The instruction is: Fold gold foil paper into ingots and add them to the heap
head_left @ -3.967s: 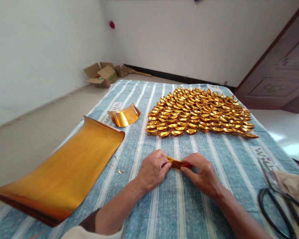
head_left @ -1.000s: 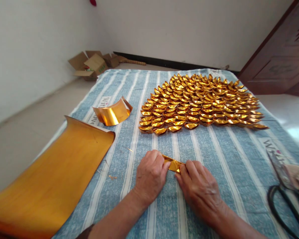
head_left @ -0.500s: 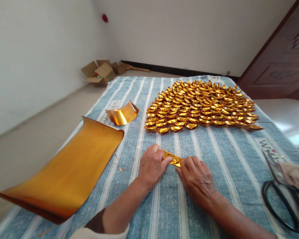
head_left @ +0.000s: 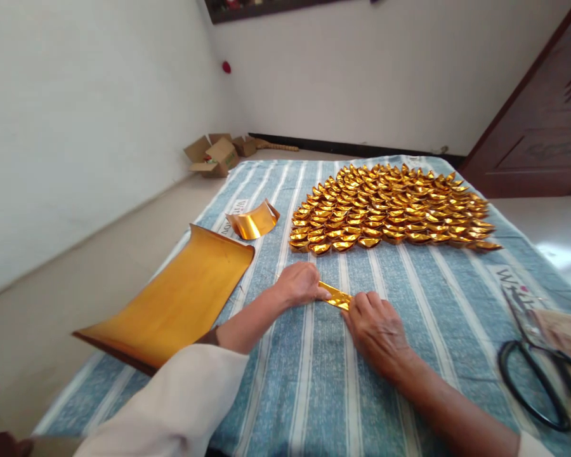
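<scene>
A narrow folded strip of shiny gold foil paper [head_left: 335, 296] spans the gap between my hands, low over the striped cloth. My left hand [head_left: 301, 283] is closed on its left end, the thumb pressing along it. On the right end, the fingers of my right hand [head_left: 375, 322] are closed too. Both ends of the strip are hidden by the fingers. Beyond my hands, rows of folded gold paper ingots [head_left: 390, 209] cover the far right of the table. A large curled sheet of gold paper [head_left: 171, 298] lies left of my left forearm.
A small curved stack of gold paper [head_left: 254, 222] stands behind the large sheet. Black-handled scissors [head_left: 533, 381] rest at the right edge on a brownish cloth [head_left: 564, 336]. Open cardboard boxes [head_left: 214, 157] sit on the floor beyond the blue striped tablecloth [head_left: 276, 381].
My view has shifted up and left. The left hand has turned, with its forearm and sleeve now further across the table; both hands still hold the strip.
</scene>
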Demonstrator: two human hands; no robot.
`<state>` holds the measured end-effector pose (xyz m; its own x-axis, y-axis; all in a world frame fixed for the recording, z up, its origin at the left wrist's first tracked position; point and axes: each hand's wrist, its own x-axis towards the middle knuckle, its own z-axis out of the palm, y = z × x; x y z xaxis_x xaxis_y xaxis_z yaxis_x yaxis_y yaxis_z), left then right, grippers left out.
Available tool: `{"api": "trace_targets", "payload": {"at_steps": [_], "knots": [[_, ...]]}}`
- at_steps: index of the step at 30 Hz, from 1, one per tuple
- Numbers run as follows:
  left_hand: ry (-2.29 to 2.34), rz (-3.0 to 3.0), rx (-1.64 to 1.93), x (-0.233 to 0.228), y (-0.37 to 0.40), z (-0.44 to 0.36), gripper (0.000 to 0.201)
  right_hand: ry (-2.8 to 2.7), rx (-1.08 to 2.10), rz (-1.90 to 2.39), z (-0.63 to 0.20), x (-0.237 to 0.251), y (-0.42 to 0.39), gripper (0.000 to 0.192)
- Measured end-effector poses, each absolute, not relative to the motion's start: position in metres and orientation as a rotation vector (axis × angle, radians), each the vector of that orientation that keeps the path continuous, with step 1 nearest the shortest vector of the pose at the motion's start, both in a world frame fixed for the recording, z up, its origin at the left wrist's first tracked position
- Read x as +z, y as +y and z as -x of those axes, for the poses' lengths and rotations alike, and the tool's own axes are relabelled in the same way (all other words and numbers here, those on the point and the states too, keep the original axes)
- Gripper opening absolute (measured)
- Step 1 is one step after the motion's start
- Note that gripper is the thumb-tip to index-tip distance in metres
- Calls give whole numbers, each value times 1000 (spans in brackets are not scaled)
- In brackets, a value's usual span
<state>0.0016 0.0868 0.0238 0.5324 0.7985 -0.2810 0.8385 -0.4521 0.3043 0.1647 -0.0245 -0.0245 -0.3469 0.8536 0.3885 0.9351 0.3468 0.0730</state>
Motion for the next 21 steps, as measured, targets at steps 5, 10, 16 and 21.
{"api": "trace_targets", "payload": {"at_steps": [5,10,16,21], "knots": [[1234,-2354,-240,31,103,-5,30,-2330,-397,1591,-165,-25,-24,12],[1152,-2354,-265,36,108,-2,33,-2326,-376,1591,-165,-26,-24,13],[1166,-2414,-238,32,104,-4,30,-2342,-395,1585,-165,-24,-24,14],[1081,-2430,-235,27,107,3,34,-2336,-407,1571,-165,-24,-25,13]]}}
